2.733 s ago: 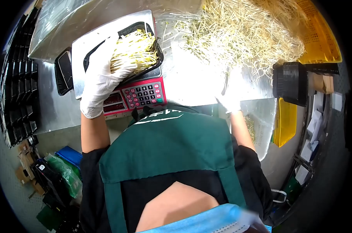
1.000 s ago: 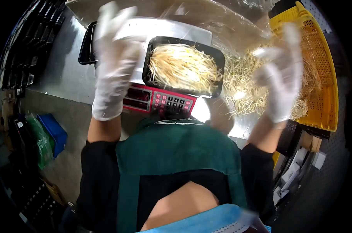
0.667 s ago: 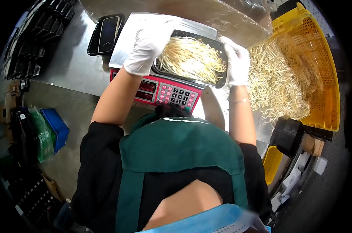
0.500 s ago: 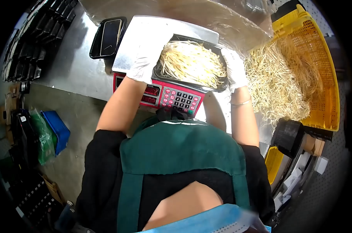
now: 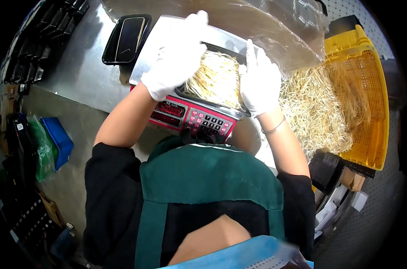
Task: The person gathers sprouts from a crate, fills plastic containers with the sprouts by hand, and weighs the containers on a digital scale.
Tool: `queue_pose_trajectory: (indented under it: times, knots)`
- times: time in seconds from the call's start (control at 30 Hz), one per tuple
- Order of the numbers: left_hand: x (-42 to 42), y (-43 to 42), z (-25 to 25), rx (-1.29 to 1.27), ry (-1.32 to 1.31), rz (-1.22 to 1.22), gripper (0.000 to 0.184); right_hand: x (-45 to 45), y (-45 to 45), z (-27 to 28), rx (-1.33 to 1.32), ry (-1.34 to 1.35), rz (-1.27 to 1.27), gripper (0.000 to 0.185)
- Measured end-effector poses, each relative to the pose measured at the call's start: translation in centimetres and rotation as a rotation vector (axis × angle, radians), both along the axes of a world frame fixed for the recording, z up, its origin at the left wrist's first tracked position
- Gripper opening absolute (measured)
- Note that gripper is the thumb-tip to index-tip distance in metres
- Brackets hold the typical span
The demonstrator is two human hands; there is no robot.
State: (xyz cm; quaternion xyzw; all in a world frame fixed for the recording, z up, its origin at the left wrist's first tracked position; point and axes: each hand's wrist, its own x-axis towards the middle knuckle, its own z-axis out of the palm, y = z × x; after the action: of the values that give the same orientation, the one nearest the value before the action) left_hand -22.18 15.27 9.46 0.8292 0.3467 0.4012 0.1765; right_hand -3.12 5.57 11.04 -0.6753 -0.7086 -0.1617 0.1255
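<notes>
A black plastic tray (image 5: 208,99) filled with bean sprouts (image 5: 214,78) rests on the metal platform of a red weighing scale (image 5: 190,117). My left hand (image 5: 179,60), in a white glove, is over the tray's left side, fingers stretched forward; glare washes out their detail. My right hand (image 5: 261,85), also gloved, lies along the right side with fingers extended, covering that end of the tray. Both hands are beside the sprouts, and neither is wrapped around anything. The scale's keypad and red display face me.
Loose sprouts (image 5: 315,112) spill from a tipped yellow crate (image 5: 378,103) on the right. At the upper left, a phone (image 5: 131,38) lies in a black tray (image 5: 109,56). Stacked black trays (image 5: 46,40) stand far left. Clear plastic sheeting (image 5: 239,22) hangs behind the scale.
Both hands have shifted from gripping the tray's ends to lying flatter with fingers extended. My right hand moved inward over the tray's right end. The view has tilted slightly.
</notes>
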Motion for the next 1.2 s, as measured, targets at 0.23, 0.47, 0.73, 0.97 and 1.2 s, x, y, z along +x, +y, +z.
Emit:
queue_pose_trajectory:
  times: [0.23, 0.47, 0.73, 0.97, 1.2]
  knots:
    - [0.5, -0.6, -2.2, 0.246, 0.247, 0.026, 0.035, -0.1, 0.4, -0.5, -0.021, 0.067, 0.011, 0.060]
    - [-8.3, 1.7, 0.2, -0.341, -0.223, 0.180, 0.036, -0.3, -4.4, 4.5, -0.712, 0.669, 0.029, 0.042]
    - [-12.6, -4.9, -0.9, -1.379, -0.877, -0.101, 0.017, -5.8, -5.8, 2.9, -0.813, 1.464, 0.103, 0.034]
    - [-29.8, 5.2, -8.9, -0.768, -1.610, 0.527, 0.014, -4.8, -5.1, 1.8, -0.502, 1.452, -0.079, 0.039]
    - [-42.2, 20.4, -8.6, -0.692, -1.371, 1.016, 0.056, -1.5, -5.2, 1.7, -0.416, 1.260, -0.262, 0.034]
